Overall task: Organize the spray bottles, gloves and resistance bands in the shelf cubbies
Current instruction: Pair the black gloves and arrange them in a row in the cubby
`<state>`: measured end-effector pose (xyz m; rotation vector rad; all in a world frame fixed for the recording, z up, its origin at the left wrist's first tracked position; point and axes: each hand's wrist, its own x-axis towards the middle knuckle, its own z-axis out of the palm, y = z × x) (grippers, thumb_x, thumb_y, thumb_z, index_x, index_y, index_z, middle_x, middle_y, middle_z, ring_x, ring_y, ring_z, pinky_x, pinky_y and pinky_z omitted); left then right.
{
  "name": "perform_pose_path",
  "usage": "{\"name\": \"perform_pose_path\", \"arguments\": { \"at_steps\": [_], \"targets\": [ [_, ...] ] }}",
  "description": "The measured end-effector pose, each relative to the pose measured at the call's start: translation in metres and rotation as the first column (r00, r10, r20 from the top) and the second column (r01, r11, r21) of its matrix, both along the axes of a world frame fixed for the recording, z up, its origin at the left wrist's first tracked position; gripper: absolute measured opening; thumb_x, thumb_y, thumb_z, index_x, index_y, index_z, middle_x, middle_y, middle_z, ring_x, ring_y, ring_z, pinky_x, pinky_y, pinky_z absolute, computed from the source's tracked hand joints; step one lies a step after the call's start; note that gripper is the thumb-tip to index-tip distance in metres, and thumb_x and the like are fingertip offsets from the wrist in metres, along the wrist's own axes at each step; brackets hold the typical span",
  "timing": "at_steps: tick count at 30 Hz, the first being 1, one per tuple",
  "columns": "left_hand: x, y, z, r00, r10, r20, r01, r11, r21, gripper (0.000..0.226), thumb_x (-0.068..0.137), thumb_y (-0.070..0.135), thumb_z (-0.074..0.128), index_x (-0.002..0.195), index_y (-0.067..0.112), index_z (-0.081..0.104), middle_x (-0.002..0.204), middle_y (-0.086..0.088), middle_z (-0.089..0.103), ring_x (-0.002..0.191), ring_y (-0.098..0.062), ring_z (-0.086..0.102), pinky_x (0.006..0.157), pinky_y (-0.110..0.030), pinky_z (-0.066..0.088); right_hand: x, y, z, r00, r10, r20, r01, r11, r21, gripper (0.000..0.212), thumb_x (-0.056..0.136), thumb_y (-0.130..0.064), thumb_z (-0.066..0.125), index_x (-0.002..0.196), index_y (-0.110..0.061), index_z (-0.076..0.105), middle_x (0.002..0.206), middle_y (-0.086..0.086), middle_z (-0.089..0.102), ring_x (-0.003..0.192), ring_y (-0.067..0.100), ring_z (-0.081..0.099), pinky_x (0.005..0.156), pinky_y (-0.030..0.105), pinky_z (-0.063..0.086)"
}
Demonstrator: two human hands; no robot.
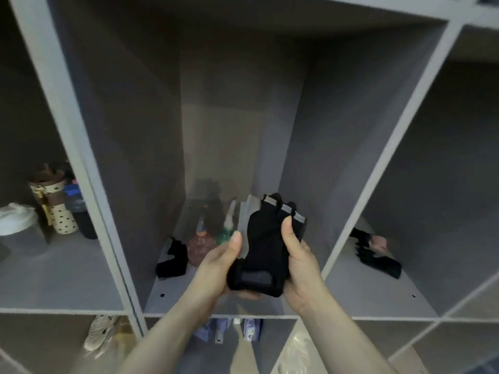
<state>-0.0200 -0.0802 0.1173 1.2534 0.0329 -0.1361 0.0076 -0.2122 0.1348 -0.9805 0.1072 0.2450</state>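
Observation:
A black fingerless glove (263, 247) with grey finger edges and a wrist strap is held in front of the middle cubby (167, 298). My left hand (218, 263) grips its wrist end from the left, thumb up. My right hand (298, 261) grips its right side, thumb pressed on the palm area. Inside the middle cubby stand a reddish spray bottle (199, 245) and a green spray bottle (225, 230). Another black glove (172, 261) lies at the cubby's left. More black gloves (378, 259) lie in the right cubby.
The left cubby holds a dotted cream bottle (58, 211), a dark bottle (81, 211) and a white lidded object (16, 218). Lower cubbies show a pale bundled item (101, 333) and purple-white items (229, 330). Grey dividers (81, 157) separate the cubbies.

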Motion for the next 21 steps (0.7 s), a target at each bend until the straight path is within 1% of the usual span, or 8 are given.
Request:
{"name": "perform_pose_path", "arguments": {
  "at_steps": [2,4,6,10,13,16,18,21],
  "targets": [
    [-0.003,-0.014,-0.005,0.999,-0.026,0.039,0.023,0.997,0.068,0.035,0.088,0.033,0.053,0.111,0.008,0.062,0.090,-0.013,0.075,0.075,-0.031,0.072,0.050,-0.041,0.059,-0.004,-0.015,-0.004,0.999,-0.028,-0.041,0.027,0.999,-0.029,0.060,0.078,-0.052,0.058,0.119,-0.008,0.062,0.110,0.015,0.071,0.101,0.030,0.069,0.084,0.042,0.057],
    [-0.005,-0.029,-0.011,0.997,-0.041,0.071,0.035,0.996,0.084,0.025,0.092,0.017,0.053,0.113,0.006,0.060,0.089,-0.010,0.075,0.073,-0.028,0.072,0.052,-0.038,0.060,-0.009,-0.030,-0.007,0.996,-0.035,-0.079,0.032,0.999,-0.031,0.065,0.078,-0.059,0.056,0.119,-0.010,0.063,0.113,0.016,0.070,0.104,0.031,0.067,0.090,0.045,0.053],
    [-0.007,-0.041,-0.015,0.995,-0.070,0.068,0.067,0.996,0.058,0.024,0.093,0.009,0.051,0.116,0.008,0.059,0.098,-0.008,0.075,0.084,-0.027,0.072,0.057,-0.036,0.060,-0.013,-0.047,-0.011,0.995,-0.042,-0.092,0.039,0.999,-0.032,0.060,0.080,-0.057,0.056,0.117,-0.011,0.065,0.113,0.015,0.070,0.104,0.031,0.067,0.088,0.044,0.053],
    [-0.012,-0.069,-0.020,0.989,-0.149,-0.012,0.150,0.989,0.014,0.027,0.094,0.022,0.051,0.120,0.014,0.055,0.110,-0.013,0.070,0.089,-0.030,0.072,0.061,-0.043,0.061,-0.020,-0.078,-0.018,0.994,-0.096,-0.050,0.094,0.995,-0.045,0.057,0.079,-0.049,0.060,0.118,-0.009,0.063,0.111,0.016,0.071,0.104,0.031,0.067,0.094,0.048,0.050],
    [-0.014,-0.093,-0.028,0.969,-0.232,-0.086,0.234,0.972,0.013,0.042,0.084,0.042,0.063,0.120,0.022,0.052,0.113,-0.007,0.069,0.093,-0.024,0.071,0.061,-0.044,0.060,-0.021,-0.103,-0.025,0.986,-0.152,-0.071,0.145,0.985,-0.088,0.053,0.082,-0.051,0.058,0.113,-0.009,0.066,0.107,0.014,0.072,0.099,0.030,0.070,0.088,0.045,0.053],
    [-0.012,-0.128,-0.047,0.964,-0.245,-0.107,0.251,0.967,0.040,0.047,0.084,0.020,0.070,0.122,0.009,0.045,0.108,-0.017,0.068,0.083,-0.029,0.072,0.049,-0.037,0.058,-0.016,-0.139,-0.039,0.976,-0.185,-0.117,0.175,0.980,-0.090,0.061,0.079,-0.059,0.058,0.114,-0.010,0.066,0.109,0.015,0.072,0.101,0.033,0.068,0.091,0.048,0.052],
    [-0.006,-0.158,-0.065,0.972,-0.204,-0.116,0.212,0.976,0.056,0.041,0.084,0.007,0.068,0.118,0.003,0.044,0.100,-0.022,0.068,0.069,-0.031,0.071,0.040,-0.030,0.053,-0.010,-0.169,-0.053,0.960,-0.216,-0.176,0.201,0.975,-0.100,0.060,0.078,-0.060,0.057,0.111,-0.011,0.068,0.107,0.015,0.072,0.098,0.034,0.069,0.083,0.047,0.055],
    [0.008,-0.208,-0.087,0.972,-0.175,-0.155,0.191,0.977,0.093,0.031,0.084,0.005,0.068,0.107,0.003,0.048,0.093,-0.018,0.069,0.064,-0.028,0.069,0.040,-0.029,0.051,0.002,-0.219,-0.081,0.935,-0.223,-0.274,0.204,0.974,-0.097,0.061,0.082,-0.059,0.054,0.116,-0.010,0.063,0.114,0.018,0.069,0.103,0.037,0.066,0.081,0.048,0.054]
  ]
}}
